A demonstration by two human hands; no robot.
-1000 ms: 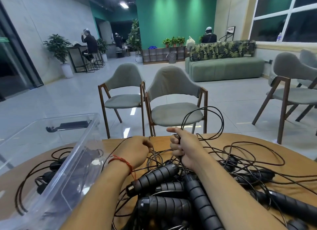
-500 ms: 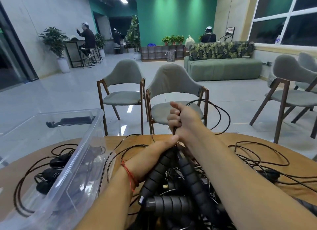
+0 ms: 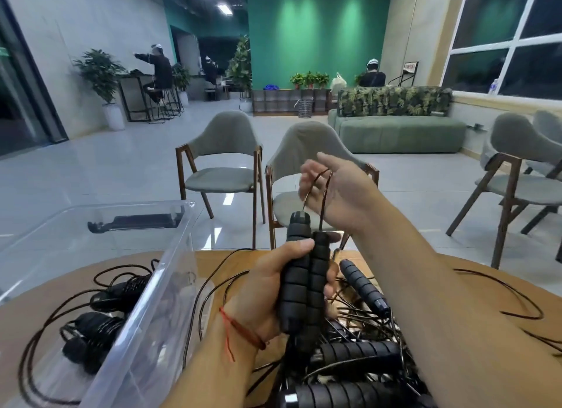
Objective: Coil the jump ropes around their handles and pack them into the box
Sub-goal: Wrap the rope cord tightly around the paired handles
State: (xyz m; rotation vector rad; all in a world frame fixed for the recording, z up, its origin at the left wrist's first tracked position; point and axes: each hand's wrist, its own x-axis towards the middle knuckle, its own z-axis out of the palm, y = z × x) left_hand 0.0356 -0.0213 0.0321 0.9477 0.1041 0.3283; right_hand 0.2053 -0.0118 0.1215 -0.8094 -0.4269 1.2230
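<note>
My left hand grips two black ribbed jump-rope handles side by side, held upright above the table. A thin black rope runs up from the handle tops and loops over my raised right hand, whose fingers curl round it. A tangled pile of more handles and ropes lies on the round wooden table below both arms. At the left stands a clear plastic box with coiled jump ropes inside.
Loose rope loops trail over the table's right side. Two grey chairs stand just beyond the table's far edge, more at the right. People sit far back in the room.
My left hand took hold of the two handles and lifted them upright. My right hand rose and turned palm towards me, drawing the rope up in a short loop.
</note>
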